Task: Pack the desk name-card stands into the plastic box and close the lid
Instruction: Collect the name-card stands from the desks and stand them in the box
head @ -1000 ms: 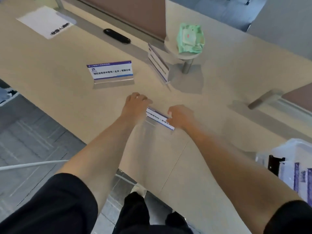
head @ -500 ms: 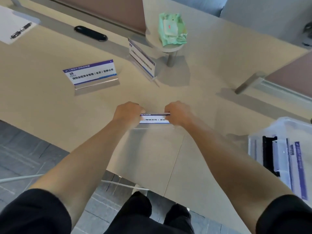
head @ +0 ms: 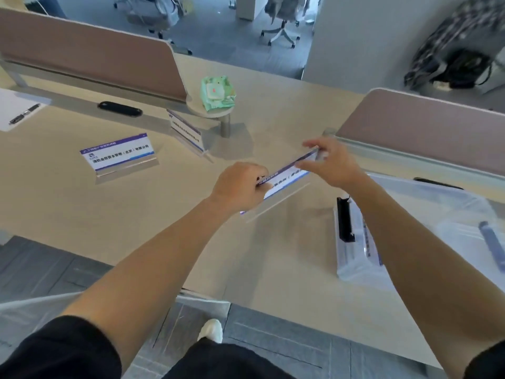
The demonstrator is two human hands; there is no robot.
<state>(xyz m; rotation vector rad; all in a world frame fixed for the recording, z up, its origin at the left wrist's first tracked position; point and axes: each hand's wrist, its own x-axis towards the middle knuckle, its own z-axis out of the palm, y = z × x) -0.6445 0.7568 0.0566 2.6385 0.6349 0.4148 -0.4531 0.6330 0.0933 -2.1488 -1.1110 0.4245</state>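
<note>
A clear acrylic name-card stand (head: 287,180) with a white and purple card is lifted above the desk, tilted, its right end higher. My left hand (head: 240,186) grips its left end and my right hand (head: 332,164) grips its right end. Two more stands rest on the desk: one (head: 119,157) at the left facing me, another (head: 187,131) angled near the round shelf post. The clear plastic box (head: 355,269) sits open at the right with stands inside, partly hidden by my right forearm.
A green wipes pack (head: 217,93) lies on a small round shelf. Pink partition screens stand at the back left (head: 90,64) and right (head: 420,124). A black cable grommet (head: 120,108) and a paper with a pen (head: 16,112) lie at the left. The desk's front edge is near my legs.
Both hands have lifted the stand off the desk and carried it to the right, toward the box, tilting it. The camera view has swung up and to the right.
</note>
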